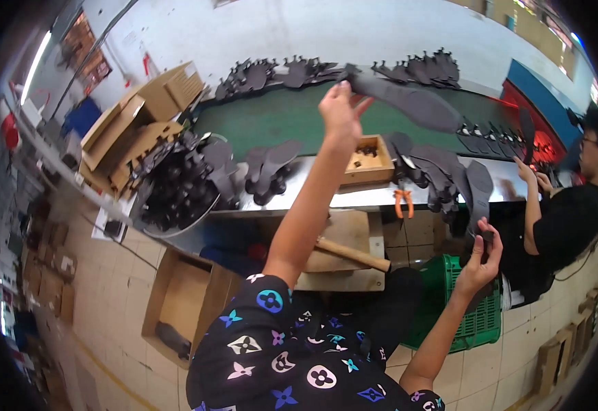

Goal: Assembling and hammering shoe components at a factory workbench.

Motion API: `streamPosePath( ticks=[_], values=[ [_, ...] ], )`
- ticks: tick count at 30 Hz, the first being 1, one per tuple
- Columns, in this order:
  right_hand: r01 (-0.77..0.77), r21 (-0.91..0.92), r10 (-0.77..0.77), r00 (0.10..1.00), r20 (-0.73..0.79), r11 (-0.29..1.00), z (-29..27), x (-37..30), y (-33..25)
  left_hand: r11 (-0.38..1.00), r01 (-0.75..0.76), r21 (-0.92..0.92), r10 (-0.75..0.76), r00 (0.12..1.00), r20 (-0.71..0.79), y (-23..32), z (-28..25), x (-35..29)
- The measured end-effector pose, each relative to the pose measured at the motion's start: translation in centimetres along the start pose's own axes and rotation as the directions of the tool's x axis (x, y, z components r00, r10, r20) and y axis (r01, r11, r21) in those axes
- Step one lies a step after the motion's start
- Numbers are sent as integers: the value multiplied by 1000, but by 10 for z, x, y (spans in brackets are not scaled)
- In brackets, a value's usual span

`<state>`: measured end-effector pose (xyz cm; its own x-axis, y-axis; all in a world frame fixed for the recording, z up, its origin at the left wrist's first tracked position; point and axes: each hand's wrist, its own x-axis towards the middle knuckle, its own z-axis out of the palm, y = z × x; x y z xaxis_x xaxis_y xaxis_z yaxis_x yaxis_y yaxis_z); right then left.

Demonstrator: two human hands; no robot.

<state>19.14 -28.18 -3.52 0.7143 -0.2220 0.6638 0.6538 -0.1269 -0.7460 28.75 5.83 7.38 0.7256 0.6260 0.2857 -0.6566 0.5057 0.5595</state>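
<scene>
My left hand [340, 115] is raised over the bench, fingers closed on the heel end of a dark grey shoe sole [415, 104]; the sole points right and is slightly blurred. Lower right, my right hand [480, 264] pinches the heel end of another dark sole [479, 192], its broad end up. A pile of similar soles [432, 164] lies just behind that one. Orange-handled pliers [403, 203] hang at the bench edge. Near them stands a wooden box [369, 175] with small dark parts. A hammer [354, 255] rests on the wooden work block [333, 279].
A green conveyor belt [264, 125] runs behind the bench, lined with soles on its far edge. Dark heels fill a large basin [179, 185] at left. An open cardboard box [182, 288] and a green crate [463, 322] stand low. A co-worker [566, 212] works at right.
</scene>
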Motion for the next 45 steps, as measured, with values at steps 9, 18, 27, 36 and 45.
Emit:
streamPosePath(
  ticks=[9, 18, 27, 36, 45],
  values=[
    [-157, 411, 1, 935, 356, 898, 239, -34, -94, 739, -63, 671, 245, 953, -180, 204, -193, 61],
    [-272, 282, 103, 862, 496, 920, 427, -141, -20, -627, -193, 755, -524, 821, -225, 182, -363, 89],
    [-338, 387, 119, 864, 490, 858, 368, -46, -34, -836, -297, 462, -396, 909, -131, 163, -362, 48],
    [-121, 335, -45, 893, 447, 934, 420, -76, -14, -918, -387, -81, -374, 916, -144, 145, -371, 48],
    [-91, 170, -110, 460, 881, 981, 404, -96, 49, -833, -553, -25, -545, 827, -137, 148, -334, 37]
  ],
)
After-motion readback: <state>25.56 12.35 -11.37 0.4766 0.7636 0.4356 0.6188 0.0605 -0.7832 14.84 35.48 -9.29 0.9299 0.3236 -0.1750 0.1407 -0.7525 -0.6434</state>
